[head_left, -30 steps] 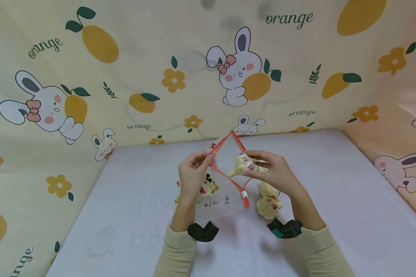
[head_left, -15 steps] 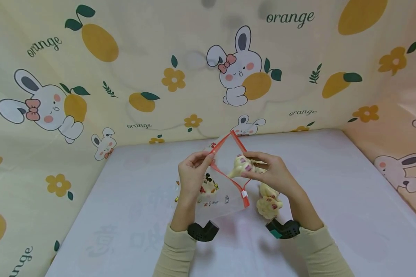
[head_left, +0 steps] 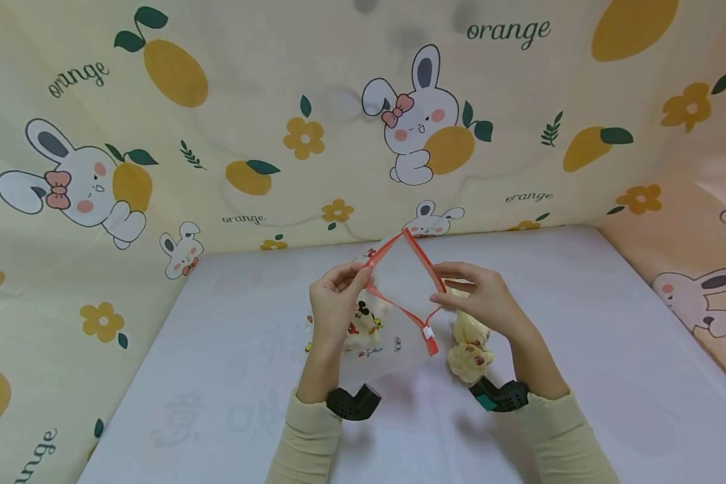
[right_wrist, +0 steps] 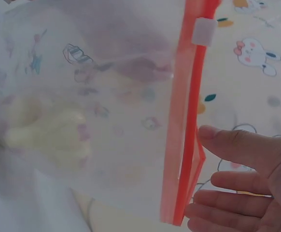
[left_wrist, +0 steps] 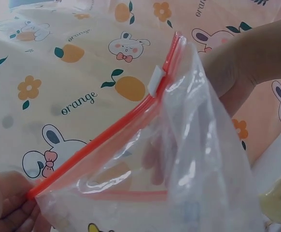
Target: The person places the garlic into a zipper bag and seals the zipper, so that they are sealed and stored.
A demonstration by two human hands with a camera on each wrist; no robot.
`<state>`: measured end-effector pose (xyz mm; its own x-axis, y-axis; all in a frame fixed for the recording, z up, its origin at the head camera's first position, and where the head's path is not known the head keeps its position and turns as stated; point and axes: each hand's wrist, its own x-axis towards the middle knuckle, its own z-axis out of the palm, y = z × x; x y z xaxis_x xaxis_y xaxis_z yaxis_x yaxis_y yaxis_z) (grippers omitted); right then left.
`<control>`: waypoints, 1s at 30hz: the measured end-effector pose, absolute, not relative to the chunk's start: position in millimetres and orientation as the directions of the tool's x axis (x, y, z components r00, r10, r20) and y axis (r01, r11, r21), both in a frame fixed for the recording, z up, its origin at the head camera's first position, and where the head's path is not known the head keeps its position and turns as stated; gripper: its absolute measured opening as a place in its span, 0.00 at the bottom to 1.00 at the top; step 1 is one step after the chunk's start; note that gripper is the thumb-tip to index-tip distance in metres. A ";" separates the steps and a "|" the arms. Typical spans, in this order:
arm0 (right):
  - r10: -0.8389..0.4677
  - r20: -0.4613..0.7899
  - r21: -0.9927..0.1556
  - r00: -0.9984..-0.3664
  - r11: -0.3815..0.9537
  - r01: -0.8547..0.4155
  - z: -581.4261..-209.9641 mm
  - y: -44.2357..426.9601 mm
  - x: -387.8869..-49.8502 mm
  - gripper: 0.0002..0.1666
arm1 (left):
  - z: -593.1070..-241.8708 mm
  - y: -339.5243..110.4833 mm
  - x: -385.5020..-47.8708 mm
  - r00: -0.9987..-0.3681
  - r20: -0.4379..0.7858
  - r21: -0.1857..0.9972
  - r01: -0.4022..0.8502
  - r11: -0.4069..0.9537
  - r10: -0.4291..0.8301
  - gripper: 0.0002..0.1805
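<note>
A clear zip bag [head_left: 382, 359] with a red slider strip and cartoon prints hangs with its mouth spread wide. My left hand [head_left: 331, 306] pinches the red rim at its left side. At the opposite rim is my right hand [head_left: 487, 299], its thumb at the red strip and its fingers extended, nothing gripped between them. Through the frosted bag wall a pale garlic bulb [right_wrist: 49, 130] with purple patches shows blurred. Beside the bag, on the table, garlic bulbs [head_left: 468, 363] lie close together, partly behind the right hand. A white slider [head_left: 428, 332] sits near the rim's lower corner.
The white table [head_left: 230, 349] carries the bag and bulbs. A patterned cloth wall [head_left: 339, 87] with rabbits and oranges rises behind it, and another side stands at the right. Dark wrist cameras [head_left: 353, 402] are strapped on both arms.
The garlic bulb that my right hand held at the bag's mouth has left its fingers. The right hand now touches the bag's right rim; the left hand keeps its pinch.
</note>
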<state>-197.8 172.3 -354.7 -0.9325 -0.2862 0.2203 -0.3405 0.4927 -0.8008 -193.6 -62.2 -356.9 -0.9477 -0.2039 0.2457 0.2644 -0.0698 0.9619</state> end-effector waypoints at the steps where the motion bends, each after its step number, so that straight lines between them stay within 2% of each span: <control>1: -0.283 0.222 -0.801 -0.933 0.493 -0.340 -354.9 173.2 -198.3 0.31 | -356.8 -62.1 -193.5 -0.948 0.246 0.962 0.264 -0.068 -0.203 0.10; 12: -0.270 0.219 -0.822 -0.938 0.466 -0.326 -355.9 177.8 -200.2 0.30 | -356.9 -61.5 -193.5 -0.951 0.239 0.963 0.257 -0.075 -0.195 0.09; 30: -0.281 0.171 -0.807 -0.944 0.510 -0.298 -362.7 191.8 -202.4 0.29 | -359.3 -61.8 -194.8 -0.947 0.257 0.958 0.275 -0.077 -0.191 0.10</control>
